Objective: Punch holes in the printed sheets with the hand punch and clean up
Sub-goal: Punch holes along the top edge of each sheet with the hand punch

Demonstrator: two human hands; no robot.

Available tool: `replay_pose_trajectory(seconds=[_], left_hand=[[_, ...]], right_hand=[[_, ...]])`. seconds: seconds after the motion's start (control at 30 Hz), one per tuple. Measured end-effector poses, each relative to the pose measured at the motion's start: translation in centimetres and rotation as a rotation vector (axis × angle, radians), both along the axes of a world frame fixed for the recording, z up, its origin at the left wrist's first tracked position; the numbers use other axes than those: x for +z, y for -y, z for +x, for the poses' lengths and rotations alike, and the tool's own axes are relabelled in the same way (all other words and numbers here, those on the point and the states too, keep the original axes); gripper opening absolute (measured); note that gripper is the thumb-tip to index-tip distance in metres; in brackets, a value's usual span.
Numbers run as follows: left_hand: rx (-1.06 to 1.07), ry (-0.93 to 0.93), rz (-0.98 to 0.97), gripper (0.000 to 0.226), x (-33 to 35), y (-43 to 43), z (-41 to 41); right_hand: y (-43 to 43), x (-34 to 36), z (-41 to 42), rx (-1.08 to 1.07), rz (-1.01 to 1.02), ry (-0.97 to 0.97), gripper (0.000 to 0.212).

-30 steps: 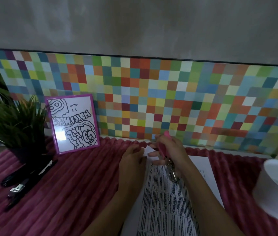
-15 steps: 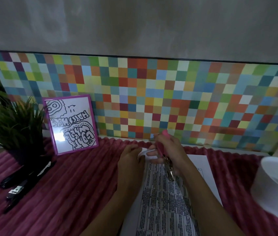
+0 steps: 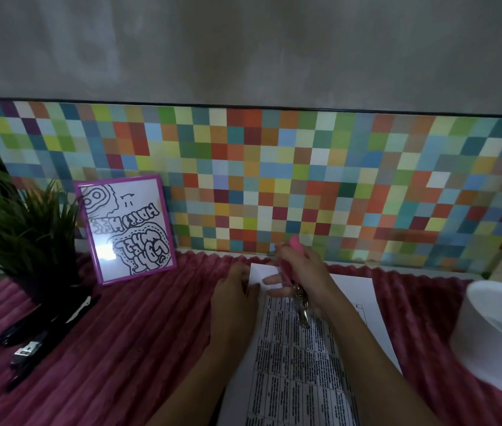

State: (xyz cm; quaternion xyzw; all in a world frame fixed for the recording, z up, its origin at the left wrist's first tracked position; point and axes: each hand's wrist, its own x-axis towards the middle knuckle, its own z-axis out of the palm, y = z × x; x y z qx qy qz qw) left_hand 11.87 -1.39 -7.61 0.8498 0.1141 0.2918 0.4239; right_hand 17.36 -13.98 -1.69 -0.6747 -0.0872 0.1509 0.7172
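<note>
Dimly lit desk scene: two hands meet at the far edge of printed sheets [image 3: 299,364], one holding a hand punch [image 3: 301,306].

Much is hard to read: the right hand [image 3: 306,272] wraps its fingers round the punch's pink handles, hiding most of them, and the metal head points back over the top sheet. The left hand [image 3: 234,292] lies on that sheet's upper left corner, seen from behind, so I cannot tell whether it pinches or only presses the paper. The sheets run off the bottom edge, and the forearms cover part of their text. A white bowl [image 3: 495,336] sits to the right. To the left are a potted plant [image 3: 25,229], a purple-framed drawing [image 3: 126,229] and dark, indistinct black tools [image 3: 37,342] on a pink ribbed cloth [image 3: 120,348].
</note>
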Motion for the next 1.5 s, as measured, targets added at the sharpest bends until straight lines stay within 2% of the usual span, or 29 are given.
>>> replay_pose_trajectory(seconds=[0.07, 0.23, 0.57, 0.7, 0.77, 0.83, 0.9, 0.97, 1.23, 1.33, 1.5], left_hand=[[0.003, -0.024, 0.009, 0.039, -0.1, 0.0, 0.0], [0.039, -0.010, 0.055, 0.032, 0.0, 0.1, -0.1], [0.002, -0.072, 0.108, 0.045, -0.2, -0.1, -0.1], [0.011, -0.030, 0.067, 0.043, -0.1, 0.0, -0.2], [0.016, 0.014, 0.022, 0.040, 0.1, 0.1, -0.3], [0.018, 0.048, 0.030, 0.025, 0.6, 0.3, -0.5], [0.023, 0.085, 0.057, 0.009, 1.1, 0.5, -0.7], [0.003, 0.134, 0.044, 0.007, 1.3, 0.4, -0.7], [-0.157, 0.134, -0.395, 0.035, 2.1, -0.9, -0.3], [-0.140, 0.130, -0.643, 0.012, 2.4, -0.8, 0.0], [-0.160, 0.060, -0.850, 0.012, 2.7, -0.6, 0.1]], right_hand=[[0.0, -0.1, -0.1, -0.005, 0.002, -0.015, 0.034], [0.2, -0.1, -0.2, 0.043, -0.043, -0.051, 0.018], [-0.1, -0.6, 0.4, -0.011, -0.216, 0.062, 0.031], [-0.1, -0.3, 0.2, -0.014, -0.173, 0.081, 0.030], [-0.1, 0.0, 0.0, -0.032, -0.128, 0.084, 0.032], [0.0, 0.3, -0.1, -0.042, -0.101, 0.097, 0.034], [0.0, 0.4, 0.0, -0.052, -0.071, 0.093, 0.028], [0.2, 0.5, 0.1, -0.062, -0.017, 0.071, 0.020], [0.6, 0.6, 0.1, -0.012, 0.139, 0.060, 0.022], [0.6, 0.7, 0.0, -0.005, 0.156, 0.102, 0.022], [0.7, 0.7, -0.1, -0.057, 0.241, 0.138, 0.021]])
